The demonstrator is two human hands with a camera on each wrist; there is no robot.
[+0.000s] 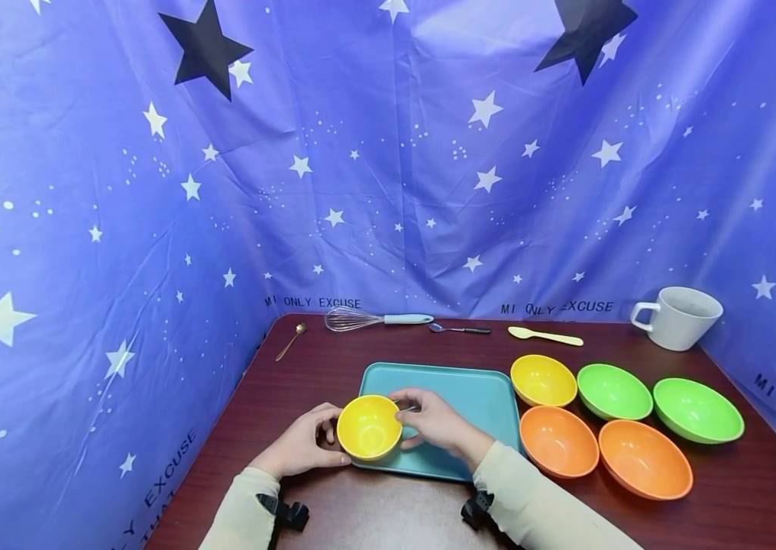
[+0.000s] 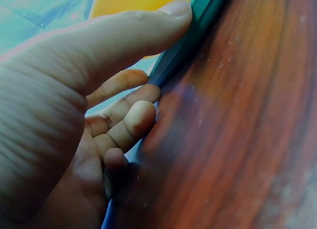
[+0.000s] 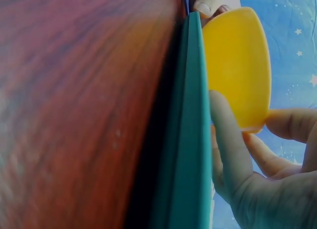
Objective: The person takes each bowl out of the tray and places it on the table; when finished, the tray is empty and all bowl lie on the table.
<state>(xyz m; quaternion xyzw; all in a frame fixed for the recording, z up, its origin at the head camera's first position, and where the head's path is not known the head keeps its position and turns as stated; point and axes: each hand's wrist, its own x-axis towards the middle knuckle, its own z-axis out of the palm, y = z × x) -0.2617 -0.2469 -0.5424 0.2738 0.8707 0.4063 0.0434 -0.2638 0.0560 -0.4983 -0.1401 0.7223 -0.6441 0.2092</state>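
Six bowls: two yellow point(image 1: 369, 426), two green point(image 1: 613, 391), two orange point(image 1: 558, 441).

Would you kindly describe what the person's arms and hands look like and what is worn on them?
Both hands, left hand and right hand, are bare, with no gloves or rings visible. Each arm wears a pale cream long sleeve reaching the wrist. A small black strapped device sits under each wrist.

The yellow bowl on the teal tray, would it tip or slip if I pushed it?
The yellow bowl probably slides easily: its surface and the teal tray both look smooth. It narrows toward the base, so a push at the rim might tip it. It looks like stiff, light plastic.
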